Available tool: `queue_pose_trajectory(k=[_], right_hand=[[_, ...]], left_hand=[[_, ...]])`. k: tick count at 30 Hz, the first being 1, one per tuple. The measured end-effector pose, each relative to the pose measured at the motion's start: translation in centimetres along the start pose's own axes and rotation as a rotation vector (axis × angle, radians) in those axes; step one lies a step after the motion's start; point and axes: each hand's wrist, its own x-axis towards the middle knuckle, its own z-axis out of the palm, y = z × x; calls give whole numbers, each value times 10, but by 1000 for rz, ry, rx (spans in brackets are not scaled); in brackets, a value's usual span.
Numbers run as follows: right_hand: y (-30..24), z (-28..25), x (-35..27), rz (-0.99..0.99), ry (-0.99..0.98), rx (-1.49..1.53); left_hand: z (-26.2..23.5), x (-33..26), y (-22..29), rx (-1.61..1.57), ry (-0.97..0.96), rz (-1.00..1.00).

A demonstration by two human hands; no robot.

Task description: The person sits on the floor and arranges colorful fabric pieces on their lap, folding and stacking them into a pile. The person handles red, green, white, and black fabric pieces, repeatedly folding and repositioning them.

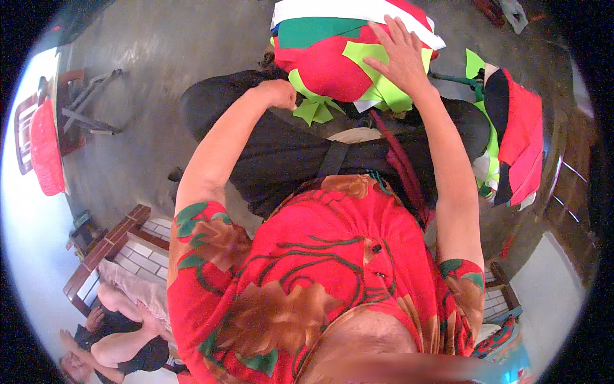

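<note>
In front of my knees sits a bundle of cloth pieces: a red cloth [332, 72], a dark green cloth [316, 32] and a long white strip [348, 9] across the top. Lime green scraps [312, 110] with pointed ends hang from its near side. My right hand [401, 59] lies over the bundle's right part, fingers spread, touching the lime and white cloth. Beside the bundle's left edge, my left hand [279, 94] is closed with the fingers curled in. Whatever it may hold is hidden.
To the right stands another pile of red, black and lime cloth [521, 137]. A folding metal frame [93, 105] and a red seat-like object [46, 147] are on the left. Another person [137, 313] sits at the lower left by a wooden-framed bench [105, 246].
</note>
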Motion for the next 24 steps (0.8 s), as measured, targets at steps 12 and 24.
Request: queue_pose_trajectory(k=[12,24], right_hand=[[-3,41,12,-11,-59,11],[0,44,16,59,-196,88]], left_hand=[[34,104,53,257,-501,-110],[72,179,54,146,-268,-49]])
